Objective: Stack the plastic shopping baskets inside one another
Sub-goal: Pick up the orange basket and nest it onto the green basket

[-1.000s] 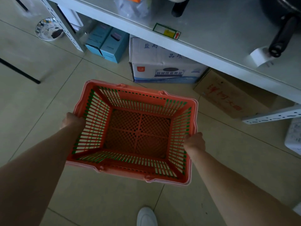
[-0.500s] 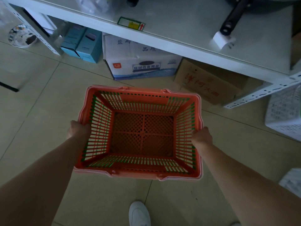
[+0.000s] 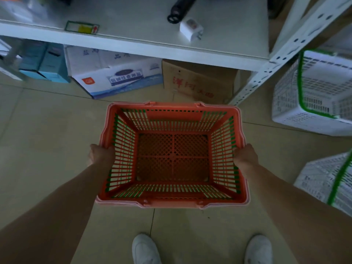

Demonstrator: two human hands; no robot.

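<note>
The room is dim, with a beige tiled floor [image 3: 47, 159] and a grey metal shelf [image 3: 133, 44] running across the far side. Cardboard boxes sit under the shelf: a white and blue box [image 3: 118, 77] and beside it a brown box [image 3: 198, 82] with red lettering. On the shelf lie a small white plug [image 3: 191, 29] and a dark handle [image 3: 181, 8] just beside it. Off to the right, two white baskets with green trim rest on the floor, the farther one [image 3: 314, 92] next to the shelf's upright, the nearer one [image 3: 327, 180] tipped at an angle.

The person stands over an orange basket [image 3: 172, 155], held in the air above the floor, in front of their two white shoes [image 3: 145, 248]. It is upright and level, its opening facing up. Its walls are slatted, the bottom is a fine lattice, and green shows through the slats, with a paler pink rim edging the outside, so it looks like more than one basket already nested together.

The left hand [image 3: 100, 154] is clamped on the left rim, fingers curled under the edge. The right hand [image 3: 245, 156] grips the right rim the same way, closed around the edge.
</note>
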